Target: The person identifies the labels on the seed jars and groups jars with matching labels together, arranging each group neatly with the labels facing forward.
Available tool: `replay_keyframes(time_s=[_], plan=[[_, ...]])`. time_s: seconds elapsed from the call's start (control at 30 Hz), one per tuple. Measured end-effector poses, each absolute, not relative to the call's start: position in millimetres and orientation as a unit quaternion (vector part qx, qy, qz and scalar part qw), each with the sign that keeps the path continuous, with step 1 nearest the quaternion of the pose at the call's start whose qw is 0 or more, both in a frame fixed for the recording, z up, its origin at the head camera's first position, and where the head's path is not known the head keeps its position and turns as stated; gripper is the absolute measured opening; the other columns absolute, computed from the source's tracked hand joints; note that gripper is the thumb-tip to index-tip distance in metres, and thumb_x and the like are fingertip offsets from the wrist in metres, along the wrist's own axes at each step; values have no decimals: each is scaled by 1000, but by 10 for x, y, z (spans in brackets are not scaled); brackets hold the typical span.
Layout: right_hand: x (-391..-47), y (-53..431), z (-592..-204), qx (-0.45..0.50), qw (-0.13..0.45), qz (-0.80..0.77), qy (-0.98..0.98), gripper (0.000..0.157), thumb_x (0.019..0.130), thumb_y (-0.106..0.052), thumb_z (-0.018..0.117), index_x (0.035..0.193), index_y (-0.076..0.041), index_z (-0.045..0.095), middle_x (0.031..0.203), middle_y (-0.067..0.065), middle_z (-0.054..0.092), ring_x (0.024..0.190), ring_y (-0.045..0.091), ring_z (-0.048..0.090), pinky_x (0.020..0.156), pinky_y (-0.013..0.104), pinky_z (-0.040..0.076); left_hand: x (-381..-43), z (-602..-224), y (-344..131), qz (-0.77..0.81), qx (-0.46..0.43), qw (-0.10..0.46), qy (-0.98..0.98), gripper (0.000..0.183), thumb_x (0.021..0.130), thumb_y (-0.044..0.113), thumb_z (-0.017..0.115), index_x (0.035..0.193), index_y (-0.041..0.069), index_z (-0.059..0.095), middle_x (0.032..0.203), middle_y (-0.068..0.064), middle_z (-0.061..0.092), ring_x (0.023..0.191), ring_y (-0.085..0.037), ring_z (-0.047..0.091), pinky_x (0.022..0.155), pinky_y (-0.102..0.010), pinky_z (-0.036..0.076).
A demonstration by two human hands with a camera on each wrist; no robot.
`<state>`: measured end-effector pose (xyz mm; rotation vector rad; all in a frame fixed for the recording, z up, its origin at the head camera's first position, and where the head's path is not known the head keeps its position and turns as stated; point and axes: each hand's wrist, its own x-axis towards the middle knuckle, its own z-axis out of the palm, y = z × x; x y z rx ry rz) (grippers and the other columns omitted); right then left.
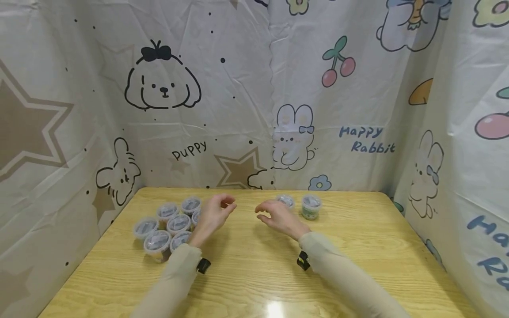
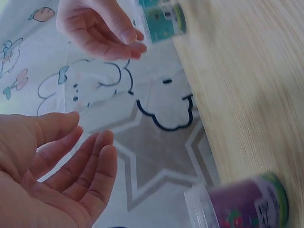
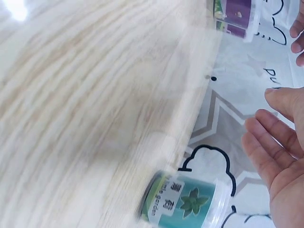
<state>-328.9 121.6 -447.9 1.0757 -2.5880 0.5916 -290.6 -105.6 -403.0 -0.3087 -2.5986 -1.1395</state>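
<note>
My left hand (image 1: pixel 212 217) hovers over the back of the table, beside a cluster of clear-lidded plastic tubs (image 1: pixel 179 224). Nothing lies between its loosely bent fingers. In the left wrist view a tub with a purple label (image 2: pixel 247 204) stands near that hand (image 2: pixel 61 166). Facing it across a gap, my right hand (image 1: pixel 280 217) is also empty, its fingers relaxed. Just behind the right hand is one tub (image 1: pixel 285 200), partly hidden, and another tub (image 1: pixel 311 207) stands to its right. A teal "little garden" label with a plant picture shows on a tub (image 3: pixel 185 202) in the right wrist view.
The wooden table (image 1: pixel 254 269) has its back edge against a hanging cloth (image 1: pixel 238 101) printed with cartoon animals, stars and cherries. More cloth hangs along both sides. Each sleeve has a small black device (image 1: pixel 203 265) at the wrist.
</note>
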Motion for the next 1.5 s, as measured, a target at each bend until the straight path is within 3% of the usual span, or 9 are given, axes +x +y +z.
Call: replay_keyframes(time_s=[0.33,0.83,0.93,1.07,1.3,1.5], plan=[[-3302,1020,-4528,409,117,190,-885,16,93,-15,69,106,-8,73,101,1,74,92,14,69,83,31,56,-2869,-4062,-1282,-357,-94,117,-922,19,92,24,70,100,7,73,99,-7,73,89,-23,68,78,-40,56],[-3337,539,-4420,410,64,211,-885,16,96,-21,66,106,-12,73,101,-4,74,92,8,68,83,23,55,-2849,-4009,-1612,-302,-80,53,-949,27,91,13,68,111,-6,69,110,-21,71,98,-33,68,84,-46,56],[-3322,453,-4409,417,63,205,-883,15,96,-21,66,105,-13,74,101,-4,74,92,7,68,84,22,54,-2854,-4009,-1661,-292,-78,54,-952,20,90,11,69,101,-5,70,99,-20,71,83,-27,67,73,-41,56],[-3304,361,-4397,420,61,203,-882,15,95,-20,66,105,-13,74,102,-3,75,93,7,68,84,22,54,-2857,-4001,-1727,-273,-69,43,-959,14,90,12,70,88,-2,69,86,-16,66,66,-20,55,58,-33,47],[-3314,223,-4416,411,52,213,-885,18,96,-19,65,110,-11,72,107,-1,74,94,8,68,85,18,53,-2838,-4008,-1796,-232,-45,21,-972,24,86,13,74,105,-2,70,106,-18,68,74,-20,57,64,-34,50],[-3333,130,-4406,416,44,210,-884,27,94,-14,66,121,-12,67,119,1,70,99,12,68,86,19,52,-2856,-4049,-1806,-204,-32,10,-978,18,82,15,79,92,3,71,75,-6,58,63,-18,47,51,-28,36]])
